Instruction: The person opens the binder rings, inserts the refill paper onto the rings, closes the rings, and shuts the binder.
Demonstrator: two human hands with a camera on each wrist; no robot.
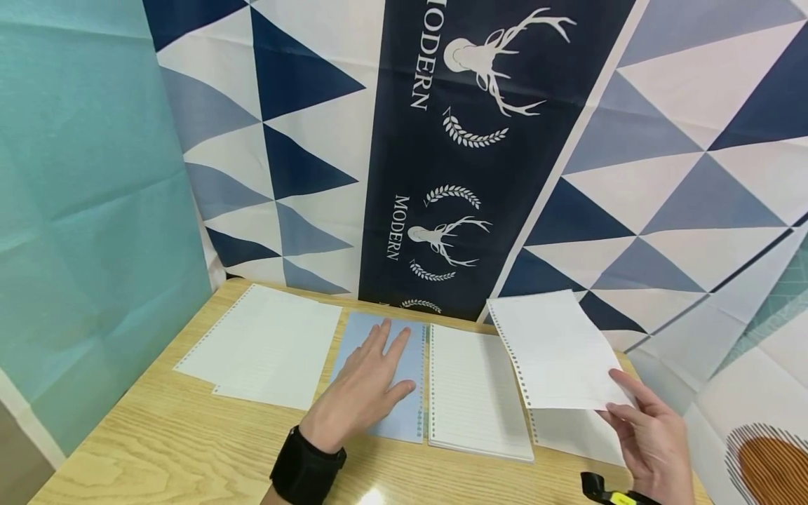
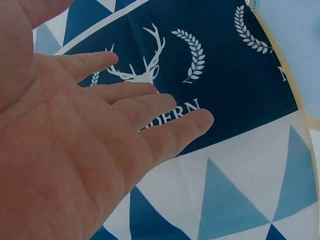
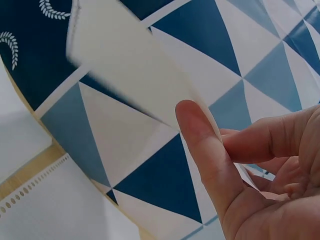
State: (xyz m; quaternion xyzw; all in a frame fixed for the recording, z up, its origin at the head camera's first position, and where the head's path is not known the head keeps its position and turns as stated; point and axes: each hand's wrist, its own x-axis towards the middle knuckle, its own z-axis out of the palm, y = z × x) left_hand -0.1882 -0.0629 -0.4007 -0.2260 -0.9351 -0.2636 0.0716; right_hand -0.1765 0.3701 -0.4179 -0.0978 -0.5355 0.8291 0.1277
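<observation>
My right hand pinches a white loose-leaf sheet by its lower right corner. Raised and tilted, the sheet has punched holes down its left edge; in the right wrist view thumb and finger grip the bent paper. Beneath it, another white sheet lies partly hidden on the table. My left hand, fingers straight and spread, is over a light blue notebook cover with holes along its right edge. The left wrist view shows that palm holding nothing. Between the hands lies a stack of lined paper.
Two overlapping white punched sheets lie at the left of the wooden table. Behind the table hangs a patterned cloth with triangles and deer heads; a teal cloth hangs at the left.
</observation>
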